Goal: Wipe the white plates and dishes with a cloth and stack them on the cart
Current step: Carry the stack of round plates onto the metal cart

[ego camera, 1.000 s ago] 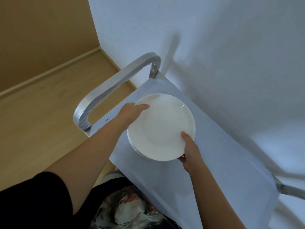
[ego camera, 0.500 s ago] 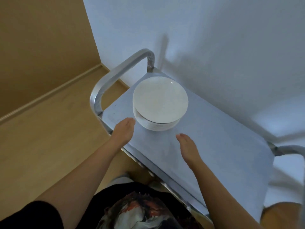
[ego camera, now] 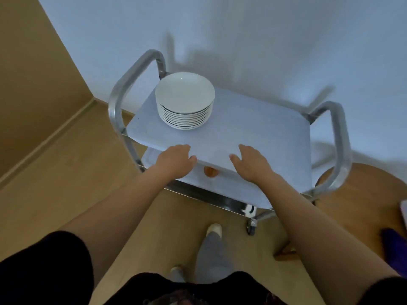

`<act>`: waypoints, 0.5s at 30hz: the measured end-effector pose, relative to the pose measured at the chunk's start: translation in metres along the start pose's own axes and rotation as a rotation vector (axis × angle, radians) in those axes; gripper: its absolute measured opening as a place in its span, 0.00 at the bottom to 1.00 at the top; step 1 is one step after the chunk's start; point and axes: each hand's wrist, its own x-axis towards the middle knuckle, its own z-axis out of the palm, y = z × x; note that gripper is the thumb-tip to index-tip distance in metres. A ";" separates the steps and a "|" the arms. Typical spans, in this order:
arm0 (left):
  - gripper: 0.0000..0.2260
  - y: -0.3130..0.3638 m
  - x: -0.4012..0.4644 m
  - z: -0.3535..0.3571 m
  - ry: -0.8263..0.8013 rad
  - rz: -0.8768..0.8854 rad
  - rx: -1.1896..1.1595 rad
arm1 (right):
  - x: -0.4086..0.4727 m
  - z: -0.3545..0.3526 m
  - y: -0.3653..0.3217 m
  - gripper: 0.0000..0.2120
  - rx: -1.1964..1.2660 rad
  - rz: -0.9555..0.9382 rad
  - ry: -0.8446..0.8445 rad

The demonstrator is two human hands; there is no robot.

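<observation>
A stack of several white plates (ego camera: 185, 102) stands on the far left of the cart's top shelf (ego camera: 259, 128), which is covered in pale blue. My left hand (ego camera: 175, 160) and my right hand (ego camera: 250, 164) hover over the shelf's near edge, fingers relaxed and spread, holding nothing. Both hands are well short of the plates. At the far right edge lies a dark purple thing (ego camera: 394, 247) that may be the cloth; I cannot tell for sure.
The cart has metal handles on the left (ego camera: 123, 93) and right (ego camera: 339, 146), a lower shelf (ego camera: 233, 186) with a small orange object (ego camera: 210, 171), and a caster (ego camera: 251, 227). A white wall stands behind it. A round wooden table (ego camera: 365, 201) sits at right. My feet are on the wooden floor.
After setting the top plate on the stack, both hands let go and drew back to the cart's near edge. The view pulled away, showing the whole cart.
</observation>
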 end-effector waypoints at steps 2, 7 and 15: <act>0.21 0.015 -0.019 0.008 -0.010 0.030 -0.003 | -0.028 -0.004 0.007 0.25 0.004 0.013 0.027; 0.19 0.064 -0.056 0.025 0.002 0.127 0.023 | -0.085 -0.010 0.043 0.25 0.039 0.055 0.077; 0.20 0.211 -0.104 0.083 0.009 0.300 0.114 | -0.190 -0.027 0.161 0.14 0.089 0.130 0.168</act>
